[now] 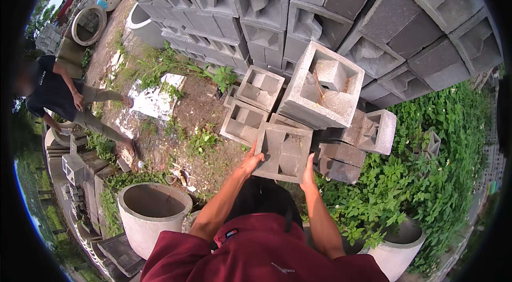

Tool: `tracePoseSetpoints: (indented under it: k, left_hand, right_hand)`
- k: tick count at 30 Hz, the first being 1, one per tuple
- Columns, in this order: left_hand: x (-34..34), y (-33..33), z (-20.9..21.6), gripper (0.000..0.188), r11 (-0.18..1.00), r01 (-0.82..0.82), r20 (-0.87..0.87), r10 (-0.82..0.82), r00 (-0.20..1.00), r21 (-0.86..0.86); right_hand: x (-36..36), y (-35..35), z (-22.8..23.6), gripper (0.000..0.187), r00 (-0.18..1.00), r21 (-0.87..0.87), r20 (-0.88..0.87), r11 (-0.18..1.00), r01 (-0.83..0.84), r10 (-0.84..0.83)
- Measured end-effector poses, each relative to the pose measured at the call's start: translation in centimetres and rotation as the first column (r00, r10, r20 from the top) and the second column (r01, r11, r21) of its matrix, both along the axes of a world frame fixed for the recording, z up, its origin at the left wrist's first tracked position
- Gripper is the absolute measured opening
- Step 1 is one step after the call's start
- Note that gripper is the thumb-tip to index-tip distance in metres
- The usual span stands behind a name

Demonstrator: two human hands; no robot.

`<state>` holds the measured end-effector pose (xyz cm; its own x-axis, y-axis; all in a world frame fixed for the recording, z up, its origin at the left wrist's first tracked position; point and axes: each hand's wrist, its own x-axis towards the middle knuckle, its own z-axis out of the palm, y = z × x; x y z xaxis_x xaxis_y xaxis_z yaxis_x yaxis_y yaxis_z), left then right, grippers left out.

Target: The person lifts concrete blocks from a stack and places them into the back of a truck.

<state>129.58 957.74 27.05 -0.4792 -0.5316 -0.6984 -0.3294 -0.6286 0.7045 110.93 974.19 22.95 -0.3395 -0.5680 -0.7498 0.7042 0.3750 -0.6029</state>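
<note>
Between my two hands is a square grey concrete vent block (294,155), its recessed face tilted up toward me. My left hand (253,163) grips its left side, fingers partly hidden behind the edge. Against its right side presses my right hand (308,173), thumb along the edge. Just beyond lie two more vent blocks, a farther one (261,88) and a nearer one (244,123). A taller stack of pale blocks (314,103) rises right behind the held one, with dry stalks in its top recess. Whether the held block rests on anything beneath is hidden.
A high wall of stacked blocks (269,10) spans the far side. More blocks (341,160) lie at right beside leafy plants (426,159). Round concrete pipes (154,228) stand near left and near right. Another person (53,87) stands at far left by white sheeting (157,98).
</note>
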Motion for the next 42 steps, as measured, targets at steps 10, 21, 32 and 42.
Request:
tracePoseSetpoints:
  k: [10,21,32,42]
  left_hand:
    - [8.4,-0.8,3.3,0.085,0.921,-0.389,-0.063,0.388,0.919,0.009]
    - [23.5,-11.7,9.4,0.074,0.691,-0.709,-0.260,0.665,0.700,-0.141]
    - [39.7,-26.9,15.6,0.060,0.459,-0.887,-0.350,0.839,0.417,0.042]
    - [49.7,-43.7,15.2,0.053,0.198,-0.979,-0.370,0.914,0.164,0.056]
  right_hand:
    - [5.3,-8.2,8.7,0.077,0.976,-0.113,-0.190,0.985,-0.132,0.108]
    - [18.1,-26.5,12.6,0.061,0.902,-0.338,-0.249,0.841,-0.423,0.354]
    - [34.7,-46.6,19.1,0.057,0.783,-0.359,-0.376,0.701,-0.616,0.496]
    - [45.5,-69.5,18.8,0.057,0.704,-0.501,-0.014,0.605,-0.619,0.710]
